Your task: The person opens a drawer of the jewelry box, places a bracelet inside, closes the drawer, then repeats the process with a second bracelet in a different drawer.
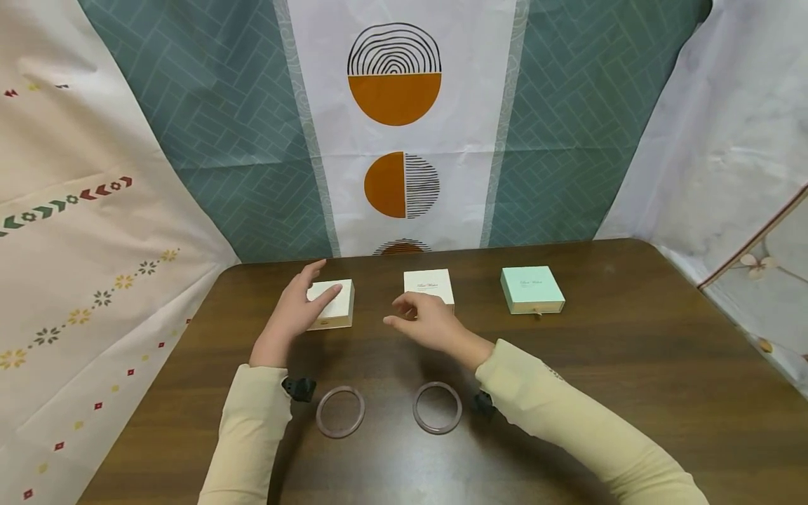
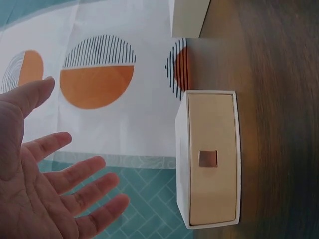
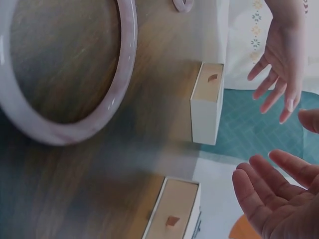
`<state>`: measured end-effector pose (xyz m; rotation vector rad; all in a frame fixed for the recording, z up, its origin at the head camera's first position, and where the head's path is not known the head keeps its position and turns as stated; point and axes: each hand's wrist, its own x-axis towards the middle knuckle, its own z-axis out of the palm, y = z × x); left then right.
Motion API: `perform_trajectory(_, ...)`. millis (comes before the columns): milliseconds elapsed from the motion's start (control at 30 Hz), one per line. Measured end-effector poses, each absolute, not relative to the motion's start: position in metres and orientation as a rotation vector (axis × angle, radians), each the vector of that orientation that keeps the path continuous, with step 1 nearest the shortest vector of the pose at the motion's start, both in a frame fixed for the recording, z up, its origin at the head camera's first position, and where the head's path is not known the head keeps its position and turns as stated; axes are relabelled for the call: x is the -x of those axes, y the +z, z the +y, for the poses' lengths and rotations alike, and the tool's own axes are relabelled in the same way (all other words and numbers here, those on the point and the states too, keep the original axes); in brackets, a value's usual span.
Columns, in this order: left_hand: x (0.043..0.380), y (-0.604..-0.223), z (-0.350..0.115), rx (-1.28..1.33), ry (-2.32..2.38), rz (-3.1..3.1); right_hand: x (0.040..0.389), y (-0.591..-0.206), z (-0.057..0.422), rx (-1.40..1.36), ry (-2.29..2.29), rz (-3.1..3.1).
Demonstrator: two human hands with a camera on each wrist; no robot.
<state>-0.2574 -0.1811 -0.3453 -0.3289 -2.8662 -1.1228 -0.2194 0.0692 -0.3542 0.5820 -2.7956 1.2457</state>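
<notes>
My left hand is held over the left white drawer box, fingers spread and gripping nothing. In the left wrist view this box shows a beige drawer front with a small tab, beside the spread fingers. Loosely bent and holding nothing, my right hand hovers by the front of the middle white box, partly covering it. Two pale purple bangles lie flat nearer to me, the left bangle by the left wrist and the right bangle by the right forearm. The right wrist view shows one bangle large and close.
A mint green drawer box stands at the back right of the dark wooden table, its small tab facing me. Behind the table hangs a patterned curtain, with a pale printed cloth on the left.
</notes>
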Motion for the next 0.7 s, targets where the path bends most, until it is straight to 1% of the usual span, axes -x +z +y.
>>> perform_trajectory(433, 0.271, -0.351, -0.2, 0.2, -1.252, -2.85, 0.227, -0.361, 0.06, -0.546, 1.347, -2.773)
perform_trajectory(700, 0.273, -0.354, -0.213, 0.121, -1.322, -2.857, 0.231, -0.366, 0.053, -0.535, 1.42, -2.779)
